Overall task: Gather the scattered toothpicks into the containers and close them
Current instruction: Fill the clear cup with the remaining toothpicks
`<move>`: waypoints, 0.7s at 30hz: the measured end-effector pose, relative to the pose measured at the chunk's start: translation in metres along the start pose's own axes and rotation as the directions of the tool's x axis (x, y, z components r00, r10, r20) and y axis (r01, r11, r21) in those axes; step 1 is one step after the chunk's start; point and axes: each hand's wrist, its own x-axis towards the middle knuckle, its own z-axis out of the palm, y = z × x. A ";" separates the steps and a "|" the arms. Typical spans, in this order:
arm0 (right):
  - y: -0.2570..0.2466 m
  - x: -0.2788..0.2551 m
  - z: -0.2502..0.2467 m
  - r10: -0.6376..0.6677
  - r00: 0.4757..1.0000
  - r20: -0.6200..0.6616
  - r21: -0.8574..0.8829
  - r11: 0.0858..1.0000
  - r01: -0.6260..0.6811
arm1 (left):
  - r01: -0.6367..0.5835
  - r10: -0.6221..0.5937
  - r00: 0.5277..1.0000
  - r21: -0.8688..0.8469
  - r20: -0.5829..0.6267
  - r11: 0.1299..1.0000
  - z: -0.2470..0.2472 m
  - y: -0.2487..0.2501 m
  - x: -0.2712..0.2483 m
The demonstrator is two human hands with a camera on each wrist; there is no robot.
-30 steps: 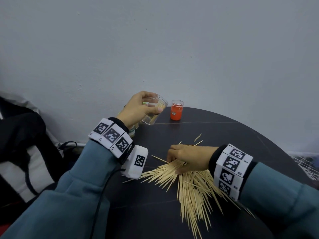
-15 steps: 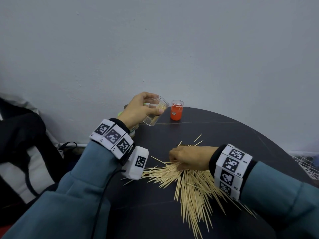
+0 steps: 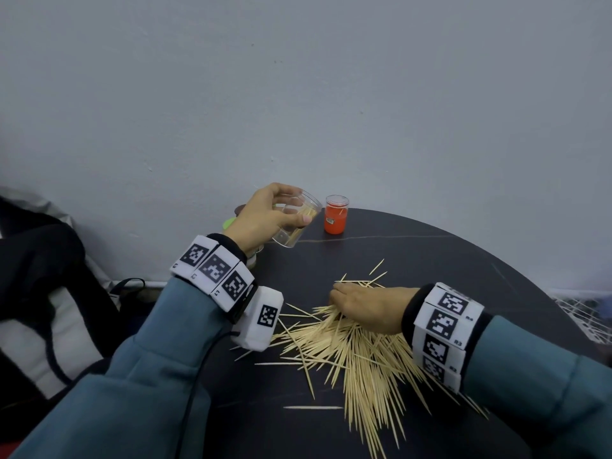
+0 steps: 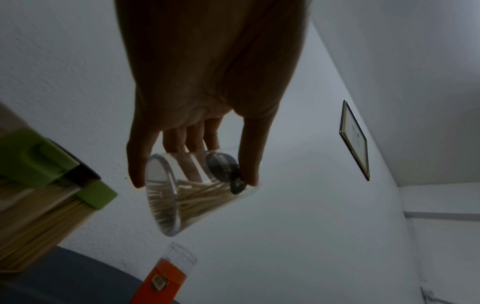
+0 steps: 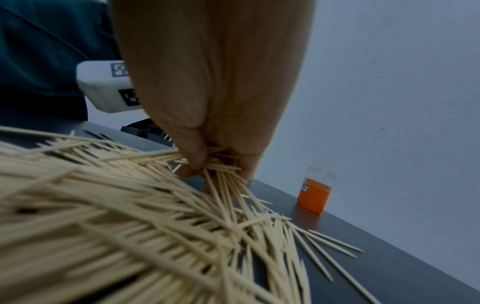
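At the far left of the dark table (image 3: 414,246), a green-lidded container (image 4: 39,195) packed with toothpicks is seen just beside the left hand (image 3: 261,220). A clear cup (image 3: 296,223) is held tilted above the table by that hand, thumb and fingers curled round its wall; a small bundle of toothpicks lies inside. To its right an orange container (image 3: 336,215) stands upright, well apart from the pile. Nearer, the scattered toothpicks (image 3: 357,356) are spread in a fan, and their far end is pinched by the right hand (image 3: 367,308), fingers bunched together on a clump. The gathering step is judged to be in hand. Next, the clump would need lifting clear and the cup's mouth turned to meet it.
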 end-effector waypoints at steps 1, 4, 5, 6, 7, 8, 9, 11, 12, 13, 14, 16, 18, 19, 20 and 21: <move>0.001 0.000 0.001 0.007 1.000 -0.009 0.020 1.000 -0.006 | 0.001 -0.001 1.000 0.001 -0.001 1.000 0.000 0.000 0.000; 0.006 0.002 0.002 0.040 0.998 -0.038 0.118 0.992 -0.036 | 0.007 -0.007 1.000 -0.003 0.000 1.000 -0.001 0.000 0.000; 0.008 0.003 0.002 0.050 0.997 -0.051 0.167 0.985 -0.041 | 0.009 -0.009 1.000 -0.003 0.000 1.000 -0.001 0.000 0.001; 0.010 0.003 0.001 0.064 0.996 -0.062 0.212 0.976 -0.049 | 0.010 -0.010 1.000 -0.003 0.000 1.000 -0.001 0.000 0.001; 0.011 0.003 0.000 0.078 0.995 -0.064 0.250 0.966 -0.060 | 0.011 -0.011 1.000 -0.004 0.001 1.000 -0.001 -0.001 0.001; 0.014 0.003 -0.002 0.097 0.994 -0.056 0.288 0.955 -0.077 | 0.011 -0.011 1.000 -0.005 0.002 1.000 -0.001 -0.001 0.001; 0.016 0.002 -0.004 0.113 0.992 -0.054 0.331 0.940 -0.089 | 0.012 -0.012 1.000 -0.006 0.003 1.000 -0.001 -0.001 0.001; 0.022 -0.002 -0.007 0.147 0.984 -0.100 0.431 0.898 -0.090 | 0.013 -0.013 1.000 -0.010 0.006 1.000 -0.001 0.000 0.001; 0.024 -0.004 -0.009 0.168 0.976 -0.137 0.492 0.867 -0.080 | 0.012 -0.012 1.000 -0.015 0.007 1.000 0.000 -0.001 0.001; 0.027 -0.006 -0.011 0.191 0.966 -0.172 0.562 0.825 -0.063 | 0.010 -0.010 1.000 -0.021 0.008 1.000 0.000 -0.001 0.001; 0.029 -0.008 -0.013 0.216 0.954 -0.205 0.648 0.761 -0.033 | 0.007 -0.007 1.000 -0.027 0.010 1.000 0.001 -0.001 0.001; 0.033 -0.008 -0.016 0.278 0.923 -0.265 0.815 0.576 0.061 | 0.004 -0.004 1.000 -0.030 0.018 1.000 0.003 -0.003 0.001; 0.038 -0.007 -0.023 0.338 0.880 -0.333 0.879 0.449 0.161 | 0.006 -0.006 0.999 -0.015 0.033 1.000 0.004 -0.004 0.001; 0.039 -0.004 -0.026 0.362 0.854 -0.374 0.891 0.397 0.221 | 0.008 -0.008 0.999 -0.004 0.044 1.000 0.005 -0.004 0.001; 0.040 -0.003 -0.031 0.388 0.824 -0.412 0.898 0.327 0.294 | 0.012 -0.012 0.998 0.003 0.055 1.000 0.006 -0.004 0.000; 0.040 -0.002 -0.036 0.416 0.794 -0.443 0.895 0.251 0.368 | 0.015 -0.015 0.997 0.006 0.071 1.000 0.007 -0.004 0.000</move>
